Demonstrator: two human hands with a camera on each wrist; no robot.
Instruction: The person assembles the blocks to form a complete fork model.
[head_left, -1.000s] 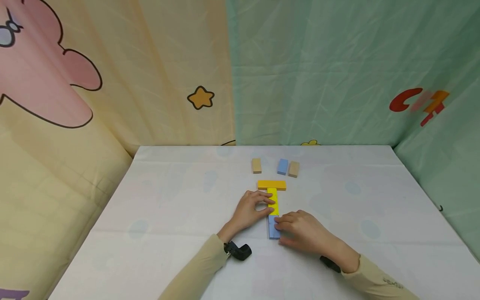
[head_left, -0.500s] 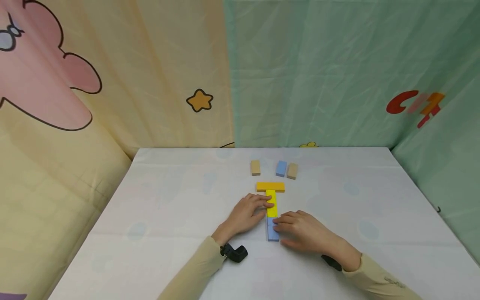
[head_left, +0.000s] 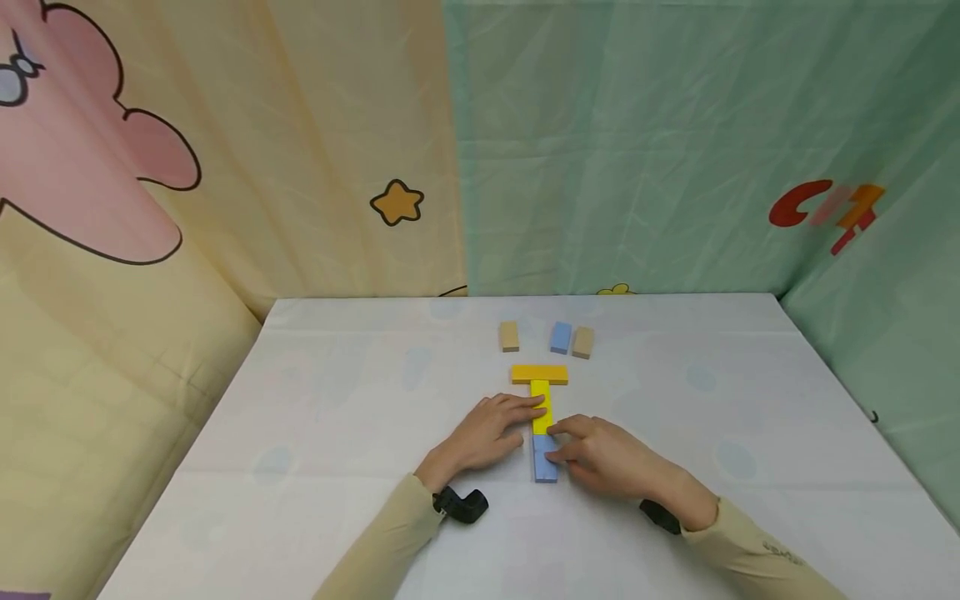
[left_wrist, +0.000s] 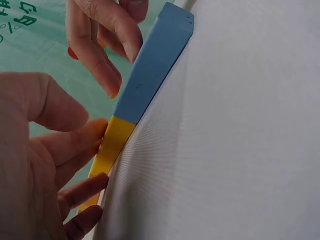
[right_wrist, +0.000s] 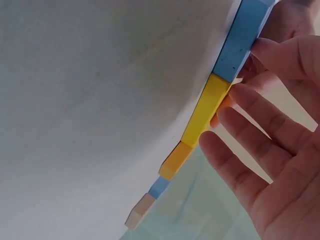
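Note:
A yellow block (head_left: pixel 540 389) and a blue block (head_left: pixel 544 472) lie end to end on the table, forming a stem below an orange block (head_left: pixel 539 374) set crosswise. My left hand (head_left: pixel 480 435) reaches in from the left, its extended fingers resting on the yellow block and its thumb apart from the blocks. From the right, my right hand (head_left: pixel 618 458) has a forefinger at the yellow-blue joint and its thumb against the side of the blue block (right_wrist: pixel 240 42). In the right wrist view its fingers are loosely extended alongside the row.
Behind the orange block lie a tan block (head_left: pixel 509 337), a small blue block (head_left: pixel 561 337) and another tan block (head_left: pixel 582 342). White cloth covers the table (head_left: pixel 360 500). Patterned curtains (head_left: pixel 645 150) hang behind and at both sides.
My left thumb has drawn back from the row, and that hand has shifted slightly left. The right forefinger has stretched up to the yellow-blue joint. The blocks keep their arrangement.

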